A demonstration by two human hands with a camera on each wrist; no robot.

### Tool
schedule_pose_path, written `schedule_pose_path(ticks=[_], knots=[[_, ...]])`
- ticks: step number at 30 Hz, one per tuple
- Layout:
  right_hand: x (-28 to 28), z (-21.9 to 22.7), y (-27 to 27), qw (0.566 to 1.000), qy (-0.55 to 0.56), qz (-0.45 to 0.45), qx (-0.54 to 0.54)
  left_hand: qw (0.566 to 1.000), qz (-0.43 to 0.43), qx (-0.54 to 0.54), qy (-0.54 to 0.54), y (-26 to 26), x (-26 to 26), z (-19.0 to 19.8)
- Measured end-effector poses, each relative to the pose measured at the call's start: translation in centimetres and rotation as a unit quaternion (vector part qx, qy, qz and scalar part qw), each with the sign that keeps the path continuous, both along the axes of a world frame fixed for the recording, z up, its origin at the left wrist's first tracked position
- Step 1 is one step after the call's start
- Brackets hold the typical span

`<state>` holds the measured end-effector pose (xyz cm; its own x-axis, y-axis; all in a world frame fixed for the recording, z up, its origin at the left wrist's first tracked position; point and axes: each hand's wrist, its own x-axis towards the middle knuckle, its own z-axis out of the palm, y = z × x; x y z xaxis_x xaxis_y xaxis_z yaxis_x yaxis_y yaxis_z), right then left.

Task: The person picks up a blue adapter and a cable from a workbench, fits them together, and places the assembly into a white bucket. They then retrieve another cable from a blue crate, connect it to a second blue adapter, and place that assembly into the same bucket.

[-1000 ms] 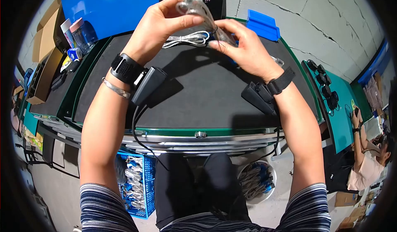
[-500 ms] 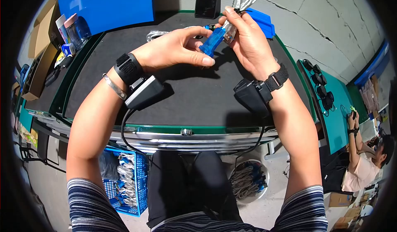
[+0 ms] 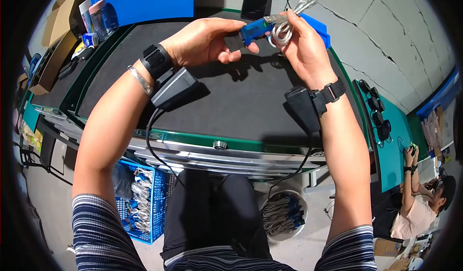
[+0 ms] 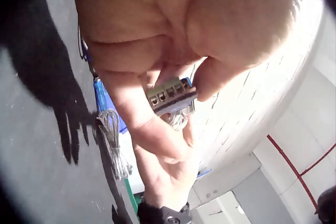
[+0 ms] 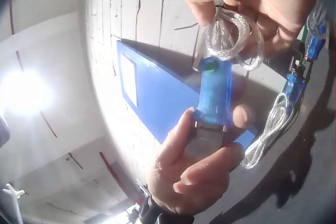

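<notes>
Above the back of the dark mat (image 3: 226, 107), both hands hold a USB adapter cable. My left hand (image 3: 205, 41) pinches the outer end of its translucent blue housing (image 3: 254, 30) between thumb and fingers. At that end, the left wrist view shows a green terminal block (image 4: 170, 94). My right hand (image 3: 308, 54) grips the coiled clear cable (image 3: 281, 33) by its tie, with the metal USB plug (image 3: 275, 18) beside the housing. In the right wrist view, a green spot marks the housing near the coil. Another coiled cable (image 5: 270, 124) lies on the mat behind the hands.
A phone (image 3: 256, 0) stands at the back, near a blue bin (image 3: 322, 32). Bottles (image 3: 102, 17) and an open carton (image 3: 53, 63) are at left. Below the bench front are a blue basket (image 3: 158, 198) and a white bucket (image 3: 305, 213), both with cables. Another person sits at right.
The cable bundle has been turned over, bringing the blue housing into view. The left hand has shifted its hold on the housing, and the coil now hangs lower beside the right fingers.
</notes>
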<state>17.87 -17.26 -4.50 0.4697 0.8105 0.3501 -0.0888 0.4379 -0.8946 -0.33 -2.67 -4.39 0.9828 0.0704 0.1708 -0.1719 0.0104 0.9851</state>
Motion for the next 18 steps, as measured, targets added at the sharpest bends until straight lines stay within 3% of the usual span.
schedule_pose_path(ticks=[2,12,14,16,18], knots=[[-0.4,0.0,0.3,1.000,0.014,-0.009,0.001,0.999,0.031,0.000,0.010,0.0,-0.3,0.2],[-0.9,-0.1,0.1,1.000,-0.003,0.019,-0.004,0.996,-0.002,0.074,0.041,0.8,0.1,-0.4],[-0.8,-0.2,0.3,0.999,-0.010,0.031,-0.004,0.990,0.030,0.135,-0.019,1.1,0.7,-1.3],[-1.2,0.0,0.1,0.999,-0.016,0.035,-0.019,0.993,0.060,0.106,0.003,0.1,0.0,-0.3],[-1.8,0.1,0.0,0.998,-0.032,0.034,-0.030,0.973,0.054,0.219,-0.038,0.3,0.1,0.0]])
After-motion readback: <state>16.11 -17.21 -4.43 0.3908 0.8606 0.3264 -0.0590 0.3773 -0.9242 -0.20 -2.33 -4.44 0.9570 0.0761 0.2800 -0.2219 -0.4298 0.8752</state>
